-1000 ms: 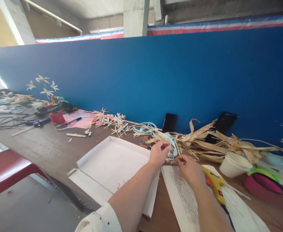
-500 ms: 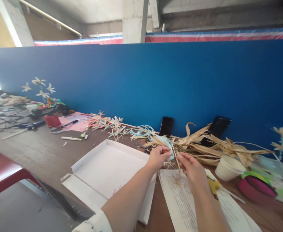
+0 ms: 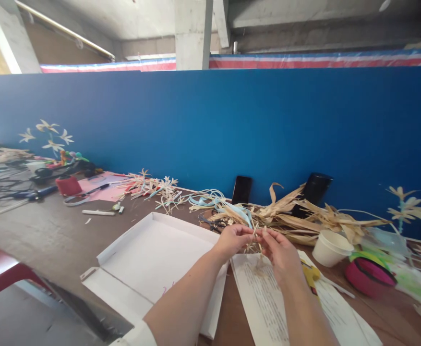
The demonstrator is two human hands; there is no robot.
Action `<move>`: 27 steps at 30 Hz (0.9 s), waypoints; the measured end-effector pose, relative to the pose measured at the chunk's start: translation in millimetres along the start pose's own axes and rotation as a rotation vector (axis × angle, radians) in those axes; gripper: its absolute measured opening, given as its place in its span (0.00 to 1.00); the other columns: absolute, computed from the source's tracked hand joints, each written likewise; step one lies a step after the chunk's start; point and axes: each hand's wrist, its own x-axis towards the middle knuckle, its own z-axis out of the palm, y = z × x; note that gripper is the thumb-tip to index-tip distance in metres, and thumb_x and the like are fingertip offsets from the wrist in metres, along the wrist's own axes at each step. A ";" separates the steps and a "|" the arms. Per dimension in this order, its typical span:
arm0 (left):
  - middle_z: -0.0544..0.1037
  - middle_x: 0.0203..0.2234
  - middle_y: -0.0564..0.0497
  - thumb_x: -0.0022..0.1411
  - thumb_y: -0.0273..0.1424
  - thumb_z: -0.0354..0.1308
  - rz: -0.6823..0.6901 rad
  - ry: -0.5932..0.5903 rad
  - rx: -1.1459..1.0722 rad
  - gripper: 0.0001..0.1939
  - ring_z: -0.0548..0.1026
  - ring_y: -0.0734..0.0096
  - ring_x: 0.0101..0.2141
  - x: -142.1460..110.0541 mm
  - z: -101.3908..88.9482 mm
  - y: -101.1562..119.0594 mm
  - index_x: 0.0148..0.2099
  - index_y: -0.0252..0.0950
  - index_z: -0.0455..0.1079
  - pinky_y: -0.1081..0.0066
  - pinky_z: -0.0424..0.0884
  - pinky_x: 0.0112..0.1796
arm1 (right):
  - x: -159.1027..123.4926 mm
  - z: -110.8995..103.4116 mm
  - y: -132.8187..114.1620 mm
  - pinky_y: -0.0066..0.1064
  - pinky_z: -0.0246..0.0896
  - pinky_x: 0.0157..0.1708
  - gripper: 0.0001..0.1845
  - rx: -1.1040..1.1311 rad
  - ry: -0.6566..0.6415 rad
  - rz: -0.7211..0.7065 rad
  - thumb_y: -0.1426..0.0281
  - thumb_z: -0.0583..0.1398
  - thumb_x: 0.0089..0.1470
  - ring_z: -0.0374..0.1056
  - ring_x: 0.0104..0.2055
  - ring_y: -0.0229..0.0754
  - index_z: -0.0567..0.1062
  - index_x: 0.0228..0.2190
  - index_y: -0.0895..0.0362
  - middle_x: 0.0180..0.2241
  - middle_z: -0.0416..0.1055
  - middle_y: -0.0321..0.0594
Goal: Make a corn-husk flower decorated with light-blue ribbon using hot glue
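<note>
Straw-coloured and thin, a strip [image 3: 256, 231] is sitting between the left hand [image 3: 234, 240] and right hand [image 3: 278, 247], whose fingertips are meeting and pinching it beyond the printed paper [image 3: 258, 298]; its shaping looks unfinished. Finished-looking flower sprays are standing at ten o'clock [image 3: 53, 145] and three o'clock [image 3: 410, 210], while loose husks [image 3: 284, 210] at two o'clock are seemingly awaiting work.

On the table [image 3: 66, 221], box [image 3: 160, 259] left of paper sheets [image 3: 262, 300], husks [image 3: 343, 223] behind the sheets, cup [image 3: 330, 251] in front of husks.
</note>
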 end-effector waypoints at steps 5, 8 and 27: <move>0.73 0.23 0.53 0.45 0.35 0.64 -0.050 0.037 -0.012 0.15 0.64 0.84 0.20 -1.5 2.3 3.1 0.36 0.32 0.72 0.79 0.59 0.23 | -0.3 0.1 -2.2 0.18 0.47 0.12 0.20 0.056 0.020 -0.028 0.64 0.69 0.34 0.64 0.23 0.32 0.76 0.33 0.57 0.28 0.74 0.35; 0.70 0.21 0.54 0.45 0.35 0.64 -0.071 0.054 -0.001 0.14 0.62 0.83 0.19 -1.4 3.4 3.0 0.34 0.32 0.71 0.78 0.58 0.22 | -0.5 0.5 -4.1 0.18 0.40 0.09 0.20 0.124 0.043 -0.016 0.67 0.70 0.31 0.55 0.17 0.28 0.76 0.32 0.57 0.21 0.68 0.31; 0.69 0.19 0.55 0.44 0.40 0.64 -0.024 -0.034 0.013 0.20 0.60 0.83 0.19 -2.2 5.1 0.0 0.37 0.30 0.73 0.77 0.55 0.23 | 0.2 0.0 -4.9 0.15 0.40 0.09 0.20 0.222 0.034 -0.011 0.68 0.70 0.29 0.56 0.17 0.26 0.75 0.30 0.59 0.27 0.72 0.36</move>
